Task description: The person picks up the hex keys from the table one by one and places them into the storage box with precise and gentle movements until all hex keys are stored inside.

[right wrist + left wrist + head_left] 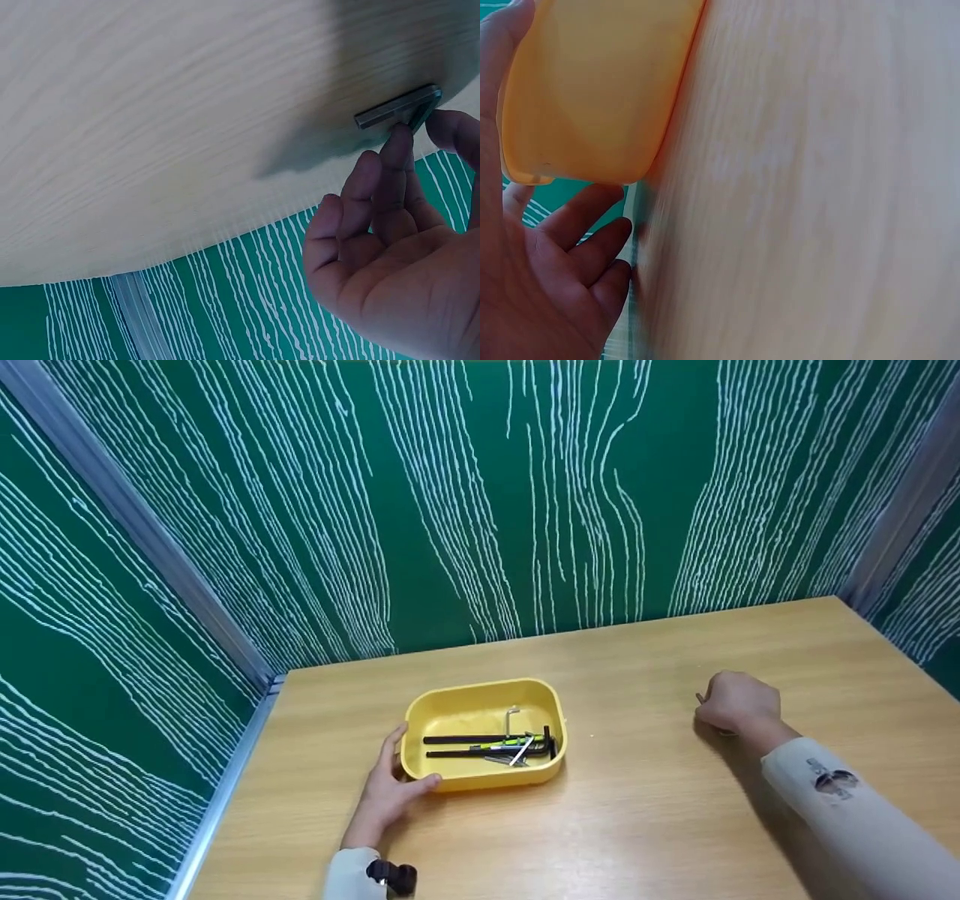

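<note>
A yellow plastic bin stands left of the table's middle. At its left end my left hand grips the bin, thumb over the near rim and fingers along the outer end wall. Inside lie long black hex keys, small silver hex keys and a yellow-green piece. Over on the right, my right hand pinches a short hex key between thumb and fingertips, close to the tabletop. In the head view the hand hides most of that key.
The wooden table reaches back to a green wall with white wavy lines. Metal posts stand at the corners. A black strap with a small device sits on the left wrist.
</note>
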### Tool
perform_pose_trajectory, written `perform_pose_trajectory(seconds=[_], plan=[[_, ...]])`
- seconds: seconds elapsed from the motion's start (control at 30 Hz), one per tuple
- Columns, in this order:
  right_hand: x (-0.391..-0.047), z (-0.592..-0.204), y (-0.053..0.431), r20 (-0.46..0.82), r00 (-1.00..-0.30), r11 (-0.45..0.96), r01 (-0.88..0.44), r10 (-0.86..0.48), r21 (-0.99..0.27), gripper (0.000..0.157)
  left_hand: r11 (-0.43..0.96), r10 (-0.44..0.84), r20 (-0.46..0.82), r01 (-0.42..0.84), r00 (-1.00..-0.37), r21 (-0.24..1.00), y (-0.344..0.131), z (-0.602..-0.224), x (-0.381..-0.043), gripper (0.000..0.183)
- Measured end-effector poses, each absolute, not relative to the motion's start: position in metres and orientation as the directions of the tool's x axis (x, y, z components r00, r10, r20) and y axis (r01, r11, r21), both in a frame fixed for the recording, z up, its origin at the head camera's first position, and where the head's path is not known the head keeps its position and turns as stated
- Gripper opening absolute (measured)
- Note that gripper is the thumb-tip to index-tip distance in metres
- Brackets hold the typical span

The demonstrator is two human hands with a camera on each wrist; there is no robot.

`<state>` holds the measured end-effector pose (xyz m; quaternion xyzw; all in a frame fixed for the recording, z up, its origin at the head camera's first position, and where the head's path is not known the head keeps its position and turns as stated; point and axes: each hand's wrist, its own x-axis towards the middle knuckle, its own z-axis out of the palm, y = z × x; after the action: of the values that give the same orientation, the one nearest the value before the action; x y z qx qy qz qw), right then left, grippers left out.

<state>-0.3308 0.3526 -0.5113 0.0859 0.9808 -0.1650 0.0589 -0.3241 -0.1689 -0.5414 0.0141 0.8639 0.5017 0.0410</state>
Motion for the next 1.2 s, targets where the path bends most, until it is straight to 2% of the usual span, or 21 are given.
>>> perform_pose_trajectory(seconds=[0.17,0.33,0.43,0.77,1.07,1.2], plan=[[-0.329,-0.510,0.354,-0.153,-0.978,0.917,0.188,0.142,-0.352,0.016,0.496,0.058,-0.056,-0.020,-0.997,0.868,-0.167,-0.541,-0.324,0.096],[-0.326,-0.511,0.358,-0.148,-0.976,0.911,0.205,0.161,-0.358,0.016,0.486,0.053,-0.072,-0.037,-0.996,0.873,-0.160,-0.541,-0.327,0.097],[-0.325,-0.511,0.358,-0.133,-0.976,0.909,0.212,0.175,-0.360,0.013,0.471,0.089,-0.051,-0.003,-0.995,0.882,-0.160,-0.542,-0.329,0.098],[-0.330,-0.511,0.351,-0.105,-0.978,0.904,0.205,0.178,-0.374,0.014,0.461,0.076,-0.049,-0.008,-0.996,0.888,-0.166,-0.541,-0.326,0.098],[-0.330,-0.505,0.350,-0.030,-0.990,0.907,0.135,0.134,-0.400,0.015,0.467,0.067,-0.059,-0.021,-0.996,0.884,-0.167,-0.542,-0.326,0.098],[-0.331,-0.503,0.348,0.018,-0.988,0.895,0.132,0.154,-0.425,0.019,0.466,0.061,-0.062,-0.027,-0.996,0.885,-0.166,-0.541,-0.326,0.098]])
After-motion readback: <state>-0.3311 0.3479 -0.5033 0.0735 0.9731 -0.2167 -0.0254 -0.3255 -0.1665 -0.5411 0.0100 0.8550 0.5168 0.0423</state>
